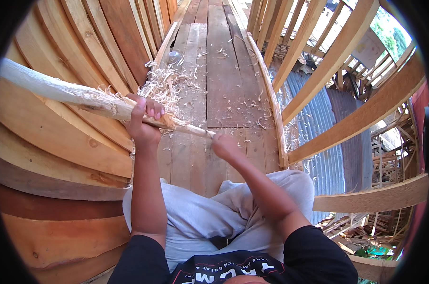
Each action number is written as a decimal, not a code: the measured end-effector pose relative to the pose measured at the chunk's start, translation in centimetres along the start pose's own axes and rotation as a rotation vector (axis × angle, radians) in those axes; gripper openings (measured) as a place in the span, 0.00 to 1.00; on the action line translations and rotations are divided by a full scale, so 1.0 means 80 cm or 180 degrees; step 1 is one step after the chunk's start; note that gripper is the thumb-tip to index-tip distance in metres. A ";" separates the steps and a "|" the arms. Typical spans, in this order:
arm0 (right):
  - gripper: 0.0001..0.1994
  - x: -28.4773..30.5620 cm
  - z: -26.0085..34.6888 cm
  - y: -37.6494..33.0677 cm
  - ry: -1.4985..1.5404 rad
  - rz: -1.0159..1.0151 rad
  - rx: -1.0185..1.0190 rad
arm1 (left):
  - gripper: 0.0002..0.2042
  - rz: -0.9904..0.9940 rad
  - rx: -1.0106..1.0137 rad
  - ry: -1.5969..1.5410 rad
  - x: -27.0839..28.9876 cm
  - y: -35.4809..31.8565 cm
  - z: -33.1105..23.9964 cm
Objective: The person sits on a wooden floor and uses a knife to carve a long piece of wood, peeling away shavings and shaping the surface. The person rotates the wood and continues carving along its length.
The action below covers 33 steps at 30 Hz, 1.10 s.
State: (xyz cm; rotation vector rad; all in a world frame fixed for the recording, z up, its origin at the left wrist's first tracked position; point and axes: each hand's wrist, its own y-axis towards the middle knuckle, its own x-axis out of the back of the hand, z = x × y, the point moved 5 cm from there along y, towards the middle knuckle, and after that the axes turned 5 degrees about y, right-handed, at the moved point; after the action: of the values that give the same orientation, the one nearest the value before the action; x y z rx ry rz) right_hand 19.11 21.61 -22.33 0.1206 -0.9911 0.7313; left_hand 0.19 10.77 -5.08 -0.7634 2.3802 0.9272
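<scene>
Peeled wooden pole (86,97), ten o'clock to centre; left hand (145,118) wrapped firmly round it; right hand (226,146) fisted at its thin end, cannot tell on what; curled shavings (169,87), eleven o'clock; plank floor (224,71), twelve

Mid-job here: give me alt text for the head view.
A person's left hand grips a long, pale, peeled wooden pole, while the right hand closes on a narrow pale wooden length to its right; whether that is a separate tool is unclear. Curled cream wood shavings litter the brown plank floor between tan timbers.
</scene>
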 end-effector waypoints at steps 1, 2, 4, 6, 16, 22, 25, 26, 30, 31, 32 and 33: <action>0.21 0.016 0.033 -0.015 0.0320 0.0009 -0.0094 | 0.06 0.0009 0.0020 -0.0001 -0.003 -0.002 -0.001; 0.21 0.032 0.069 -0.033 0.0649 0.0033 -0.0194 | 0.06 0.0009 0.0050 0.0012 -0.003 -0.006 -0.001; 0.22 0.026 0.063 -0.027 0.0726 0.0035 -0.0322 | 0.06 -0.0088 0.0008 0.0058 -0.001 -0.002 -0.004; 0.23 -0.020 -0.036 0.021 0.0199 -0.0009 -0.0412 | 0.06 0.0067 0.0025 0.0015 -0.006 0.001 0.000; 0.20 0.024 -0.029 0.029 0.0182 -0.0084 -0.0599 | 0.07 0.0281 -0.0092 0.0327 -0.015 0.002 -0.040; 0.17 0.036 -0.160 0.068 -0.0294 -0.0826 -0.0599 | 0.08 0.0599 -0.0450 0.0280 -0.029 0.007 -0.083; 0.18 0.030 -0.214 0.078 -0.0326 -0.1348 -0.0881 | 0.08 0.0646 -0.0493 0.0210 -0.029 0.006 -0.092; 0.20 0.032 -0.221 0.074 -0.0161 -0.1579 -0.1076 | 0.08 0.0664 -0.0497 0.0231 -0.030 0.006 -0.092; 0.26 0.018 -0.145 0.050 -0.1261 -0.0809 -0.1034 | 0.08 0.0575 -0.0485 0.0413 -0.024 0.003 -0.096; 0.27 0.012 -0.117 0.039 -0.1226 -0.0062 -0.0929 | 0.08 0.0518 -0.0472 0.0447 -0.023 0.002 -0.097; 0.27 0.003 -0.110 0.031 -0.1240 0.0329 -0.0850 | 0.08 0.0500 -0.0458 0.0459 -0.023 0.003 -0.096; 0.27 -0.008 -0.103 0.023 -0.1228 0.0725 -0.0758 | 0.08 0.0479 -0.0446 0.0478 -0.023 0.003 -0.097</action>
State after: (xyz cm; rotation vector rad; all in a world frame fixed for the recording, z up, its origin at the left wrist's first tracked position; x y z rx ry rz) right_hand 23.67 26.08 -27.88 -0.0635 -1.4703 0.8075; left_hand -0.31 5.93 1.23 -0.7367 2.5529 1.1450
